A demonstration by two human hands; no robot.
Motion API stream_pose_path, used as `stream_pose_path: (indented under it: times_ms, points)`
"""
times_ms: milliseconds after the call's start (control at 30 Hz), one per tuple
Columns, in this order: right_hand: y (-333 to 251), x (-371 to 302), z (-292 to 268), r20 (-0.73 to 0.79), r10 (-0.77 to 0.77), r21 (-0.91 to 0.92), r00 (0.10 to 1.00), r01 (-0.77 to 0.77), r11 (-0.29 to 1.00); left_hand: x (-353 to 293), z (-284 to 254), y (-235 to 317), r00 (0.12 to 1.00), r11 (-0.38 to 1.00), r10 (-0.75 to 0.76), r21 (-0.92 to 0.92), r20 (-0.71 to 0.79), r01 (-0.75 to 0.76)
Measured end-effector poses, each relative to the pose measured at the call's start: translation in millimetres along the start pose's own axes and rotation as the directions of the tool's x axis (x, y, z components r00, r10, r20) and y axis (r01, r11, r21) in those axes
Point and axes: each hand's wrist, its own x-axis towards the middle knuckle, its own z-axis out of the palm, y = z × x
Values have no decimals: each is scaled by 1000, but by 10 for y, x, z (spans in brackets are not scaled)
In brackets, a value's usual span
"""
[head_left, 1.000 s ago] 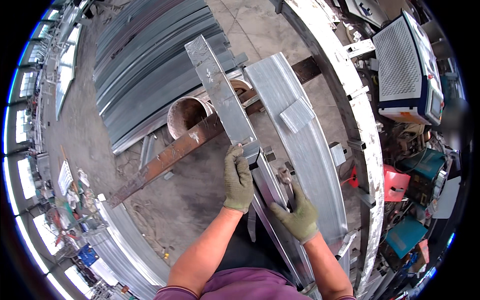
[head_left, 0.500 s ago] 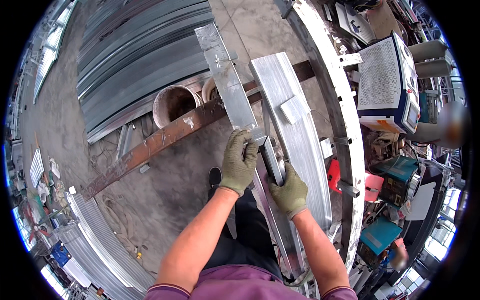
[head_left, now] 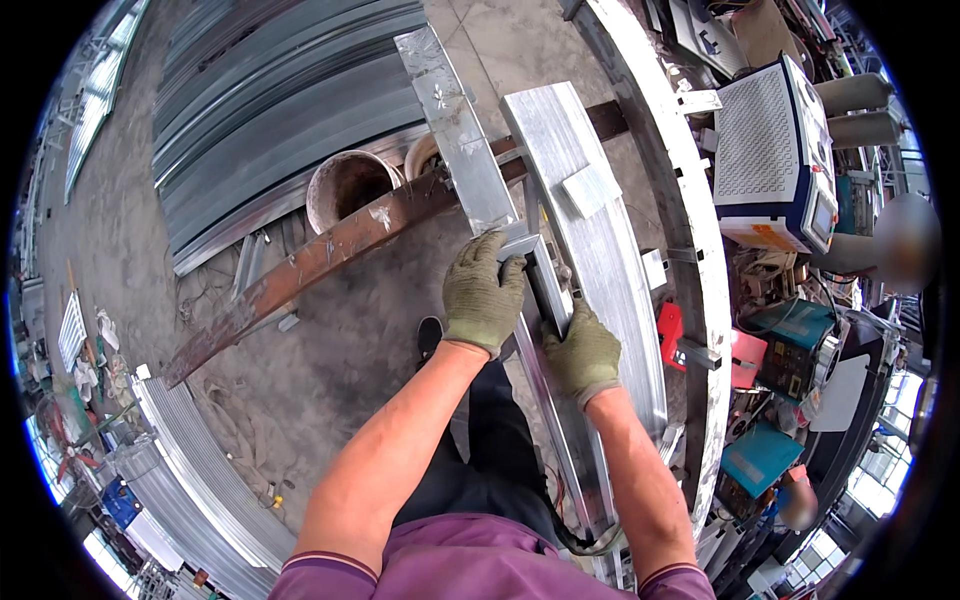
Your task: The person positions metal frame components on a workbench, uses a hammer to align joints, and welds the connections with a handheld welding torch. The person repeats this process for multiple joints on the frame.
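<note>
My left hand, in an olive knit glove, presses its fingers on the corner of an L-shaped silver metal piece. That piece lies along a long silver profile that runs away from me. My right hand, gloved the same way, grips the near end of the L-shaped piece, thumb toward its dark inner side. The undersides of both hands' fingers are partly hidden. Just right of the hands lies a wide brushed-metal beam with a small rectangular metal block on top.
A rusty steel bar crosses under the profiles. Beyond it stand a bucket and stacked metal lengths. A white-splashed steel rail runs along the right, near a red tool and a blue-white machine.
The whole view has shifted slightly, so things sit higher in it. My left fingers have closed more over the L-shaped piece's corner. My right hand keeps its grip.
</note>
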Motion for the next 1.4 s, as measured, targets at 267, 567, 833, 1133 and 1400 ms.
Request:
stream_pose_path:
  times_ms: [267,567,833,1133,1400]
  points:
    - [-10,-23,-12,25,1,11,1000,-1,1000,-52,100,20,999,999,-21,37,-26,22]
    - [42,-13,83,-45,1,-10,999,-1,1000,-122,-20,40,999,996,32,-84,-10,-33]
    - [106,-16,177,-112,-11,33,994,15,999,-406,105,-95,966,911,-256,-326,29,251]
    - [131,-9,182,-145,-43,89,989,57,994,-394,41,-122,970,965,-241,-98,22,242]
    - [108,0,190,-147,-29,70,989,40,997,-449,178,-189,901,812,-425,-402,91,423]
